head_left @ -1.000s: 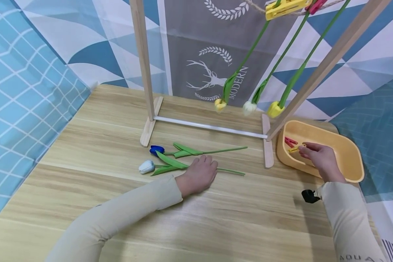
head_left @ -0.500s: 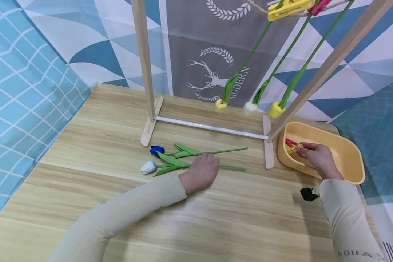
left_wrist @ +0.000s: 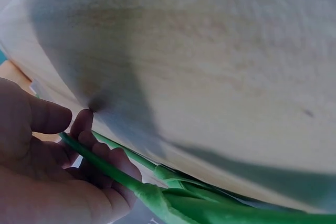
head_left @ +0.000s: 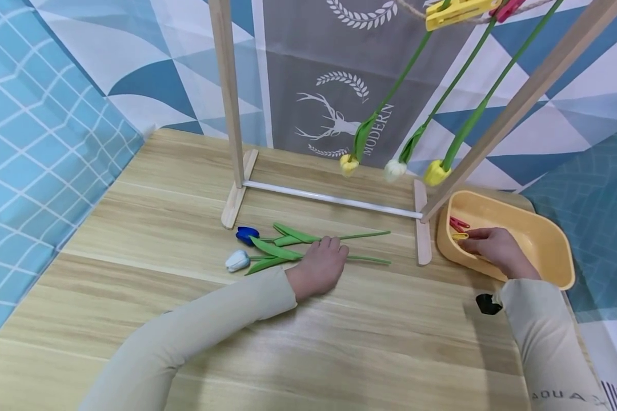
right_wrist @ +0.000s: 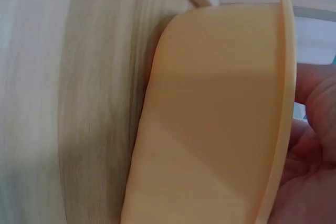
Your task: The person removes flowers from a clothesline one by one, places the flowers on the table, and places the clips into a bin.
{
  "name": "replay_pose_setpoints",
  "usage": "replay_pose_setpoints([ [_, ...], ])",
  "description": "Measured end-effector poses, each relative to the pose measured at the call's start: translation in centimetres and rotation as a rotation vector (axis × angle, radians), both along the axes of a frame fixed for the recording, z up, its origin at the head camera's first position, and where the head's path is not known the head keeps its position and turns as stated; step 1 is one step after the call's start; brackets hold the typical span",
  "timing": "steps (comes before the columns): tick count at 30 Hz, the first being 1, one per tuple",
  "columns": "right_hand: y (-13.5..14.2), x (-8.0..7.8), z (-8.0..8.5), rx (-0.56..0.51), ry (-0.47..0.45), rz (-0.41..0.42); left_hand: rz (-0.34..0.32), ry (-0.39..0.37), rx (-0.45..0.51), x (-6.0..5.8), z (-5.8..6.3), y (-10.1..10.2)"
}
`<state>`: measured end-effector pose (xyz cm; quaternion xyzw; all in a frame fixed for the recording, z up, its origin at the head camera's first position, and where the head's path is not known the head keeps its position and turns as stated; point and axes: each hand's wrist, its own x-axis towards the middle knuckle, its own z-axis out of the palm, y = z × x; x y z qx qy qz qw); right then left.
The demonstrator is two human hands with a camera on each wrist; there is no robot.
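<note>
My left hand [head_left: 319, 267] curls round the stem of a white tulip [head_left: 237, 261] low over the table; the green stem [left_wrist: 100, 163] crosses my palm in the left wrist view. Just behind it lies a blue tulip [head_left: 247, 235], its stem parallel. My right hand [head_left: 499, 249] reaches into a pale orange basin [head_left: 547, 240], fingertips pinching the end of a yellow clothespin [head_left: 460, 236]. Beside that lie red clothespins [head_left: 459, 223]. In the right wrist view the basin's wall [right_wrist: 215, 103] hides the fingertips of the right hand [right_wrist: 315, 145].
A wooden rack with upright posts [head_left: 226, 91] and a white lower bar [head_left: 331, 198] stands behind the tulips. From its twine hang a pale yellow tulip [head_left: 348, 164], a white one [head_left: 395, 170] and a bright yellow one [head_left: 436, 172], with yellow [head_left: 457, 12] and red clothespins [head_left: 508, 9] above.
The left hand has shifted slightly right and back with the white tulip, whose flower moved likewise. In the basin, the right fingers have changed their position on the yellow clothespin, now covering its near end.
</note>
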<state>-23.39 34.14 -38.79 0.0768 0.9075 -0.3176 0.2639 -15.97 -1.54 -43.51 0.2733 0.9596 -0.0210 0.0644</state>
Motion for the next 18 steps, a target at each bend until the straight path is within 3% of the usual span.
replay_pose_setpoints([
  [14,-0.7,-0.7,-0.3,0.287,0.211,0.289,-0.002,-0.016,-0.014,0.2,-0.1,0.3],
  [18,-1.1,-1.0,0.0,0.293,0.199,0.321,-0.002,-0.006,-0.025,0.2,0.0,0.2],
])
